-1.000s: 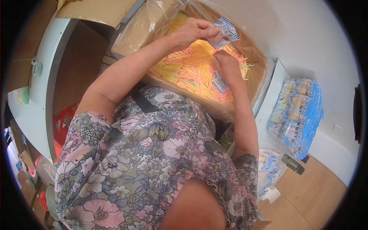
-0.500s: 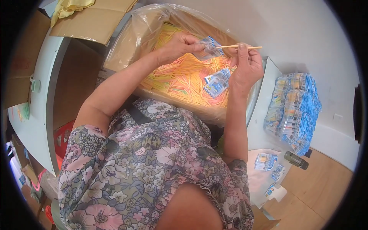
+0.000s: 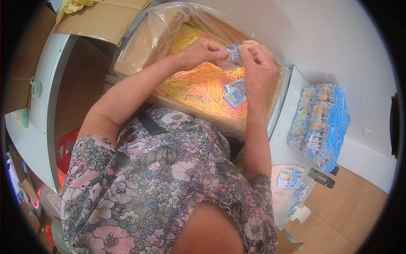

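Observation:
My left hand (image 3: 208, 51) pinches a small clear plastic packet (image 3: 231, 59) with a blue striped edge, above a plastic-lined cardboard box. My right hand (image 3: 260, 63) is closed at the packet's blue edge. Its fingers mostly hide the thin yellow stick seen in them a moment earlier. Below the hands, the box holds a deep heap of thin sticks (image 3: 203, 93) in yellow, orange, pink and green. Another blue-and-clear packet (image 3: 235, 94) lies on the heap, beside my right wrist.
A large bundle of blue-edged packets (image 3: 319, 125) stands at the right on a white surface. Closer in are several loose packets (image 3: 288, 178) and a dark green cylinder (image 3: 321, 178). At the left are a white panel (image 3: 46, 106) and a cardboard flap (image 3: 101, 21).
My right hand has moved left and turned toward the packet, bringing the stick to its edge. The stick, held out sideways before, is now mostly hidden. My left hand has barely moved.

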A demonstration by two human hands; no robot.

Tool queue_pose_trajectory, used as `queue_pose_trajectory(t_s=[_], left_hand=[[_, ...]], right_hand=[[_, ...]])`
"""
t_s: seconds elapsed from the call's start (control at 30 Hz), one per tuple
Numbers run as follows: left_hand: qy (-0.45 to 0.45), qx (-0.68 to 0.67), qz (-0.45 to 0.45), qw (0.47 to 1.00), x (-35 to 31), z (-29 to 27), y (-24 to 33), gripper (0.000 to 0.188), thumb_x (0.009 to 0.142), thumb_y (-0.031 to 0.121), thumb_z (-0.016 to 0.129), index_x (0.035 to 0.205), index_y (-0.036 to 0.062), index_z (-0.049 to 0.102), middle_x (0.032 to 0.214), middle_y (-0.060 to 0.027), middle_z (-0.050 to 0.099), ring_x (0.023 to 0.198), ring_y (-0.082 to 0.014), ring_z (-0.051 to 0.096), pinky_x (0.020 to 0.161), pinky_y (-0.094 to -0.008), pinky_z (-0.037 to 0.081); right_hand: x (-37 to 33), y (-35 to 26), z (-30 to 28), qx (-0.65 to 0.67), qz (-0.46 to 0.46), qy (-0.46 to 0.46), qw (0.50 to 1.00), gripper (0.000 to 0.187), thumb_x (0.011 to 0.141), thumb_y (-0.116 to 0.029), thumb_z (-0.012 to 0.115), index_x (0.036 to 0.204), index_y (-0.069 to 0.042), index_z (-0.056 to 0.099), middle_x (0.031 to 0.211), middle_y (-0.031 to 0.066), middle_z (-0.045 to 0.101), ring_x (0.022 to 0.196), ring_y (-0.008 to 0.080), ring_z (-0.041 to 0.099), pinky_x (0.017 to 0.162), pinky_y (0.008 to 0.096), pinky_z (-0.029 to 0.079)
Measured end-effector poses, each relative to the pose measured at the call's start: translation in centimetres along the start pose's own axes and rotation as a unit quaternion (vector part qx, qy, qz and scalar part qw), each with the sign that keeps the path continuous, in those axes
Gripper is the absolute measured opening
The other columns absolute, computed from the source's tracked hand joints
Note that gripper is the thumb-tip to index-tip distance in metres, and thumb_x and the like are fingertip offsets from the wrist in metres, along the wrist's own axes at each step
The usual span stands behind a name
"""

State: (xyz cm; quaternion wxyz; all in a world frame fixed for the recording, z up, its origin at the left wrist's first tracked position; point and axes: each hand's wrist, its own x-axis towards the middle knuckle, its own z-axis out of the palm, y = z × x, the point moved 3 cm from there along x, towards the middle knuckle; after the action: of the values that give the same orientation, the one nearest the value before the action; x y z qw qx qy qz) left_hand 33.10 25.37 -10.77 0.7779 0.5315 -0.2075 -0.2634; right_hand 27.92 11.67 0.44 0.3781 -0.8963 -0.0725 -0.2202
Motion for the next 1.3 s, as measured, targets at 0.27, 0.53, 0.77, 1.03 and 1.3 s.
queue_pose_trajectory(t_s=[0.27, 0.53, 0.77, 1.03, 1.3], left_hand=[[0.003, -0.003, -0.023, 1.000, -0.1, 0.2, 0.0, 0.023, 0.090, 0.023, 0.059, 0.091, 0.0008, 0.068, 0.083, -0.0014, 0.065, 0.077, -0.0087, 0.059, 0.072, -0.0254, 0.049], [-0.010, -0.020, -0.028, 0.999, 0.0, -0.1, -0.6, 0.025, 0.090, 0.024, 0.059, 0.092, 0.0003, 0.067, 0.084, -0.0029, 0.065, 0.079, -0.0098, 0.059, 0.074, -0.0267, 0.050], [-0.034, -0.018, -0.033, 0.999, -0.2, -0.2, -0.2, 0.027, 0.092, 0.026, 0.056, 0.088, 0.0015, 0.066, 0.084, -0.0022, 0.063, 0.079, -0.0093, 0.058, 0.075, -0.0281, 0.050], [-0.044, -0.020, -0.046, 0.998, -0.5, 0.4, 0.0, 0.022, 0.088, 0.023, 0.061, 0.099, 0.0039, 0.064, 0.093, -0.0024, 0.065, 0.086, -0.0102, 0.060, 0.078, -0.0285, 0.049], [-0.158, 0.221, -0.089, 0.958, 0.1, 1.8, -1.5, 0.033, 0.075, 0.013, 0.072, 0.102, -0.0028, 0.063, 0.093, -0.0070, 0.065, 0.084, -0.0128, 0.061, 0.078, -0.0295, 0.050]], right_hand=[[0.2, 0.3, -0.7, 0.333, 0.115, 0.085, 0.932, 0.029, 0.081, 0.002, 0.064, 0.106, 0.003, 0.051, 0.086, 0.0141, 0.065, 0.077, 0.0131, 0.061, 0.068, 0.0243, 0.049], [-0.6, -0.8, 0.4, 0.225, 0.119, 0.041, 0.966, 0.021, 0.086, -0.006, 0.061, 0.104, 0.003, 0.054, 0.090, 0.0122, 0.067, 0.082, 0.0124, 0.062, 0.072, 0.0236, 0.049], [-1.0, 0.9, 1.5, 0.016, -0.040, 0.003, 0.999, 0.033, 0.083, -0.011, 0.066, 0.112, 0.004, 0.058, 0.100, 0.0145, 0.064, 0.087, 0.0163, 0.062, 0.077, 0.0263, 0.049], [-3.0, 3.9, 2.2, 0.216, 0.135, 0.014, 0.967, 0.034, 0.076, -0.006, 0.070, 0.107, 0.002, 0.059, 0.091, 0.0070, 0.065, 0.081, 0.0118, 0.062, 0.073, 0.0246, 0.049], [-7.4, 5.3, -1.1, 0.235, 0.232, 0.005, 0.944, 0.029, 0.075, 0.002, 0.068, 0.104, 0.003, 0.061, 0.091, 0.0056, 0.064, 0.080, 0.0094, 0.060, 0.070, 0.0234, 0.050]])
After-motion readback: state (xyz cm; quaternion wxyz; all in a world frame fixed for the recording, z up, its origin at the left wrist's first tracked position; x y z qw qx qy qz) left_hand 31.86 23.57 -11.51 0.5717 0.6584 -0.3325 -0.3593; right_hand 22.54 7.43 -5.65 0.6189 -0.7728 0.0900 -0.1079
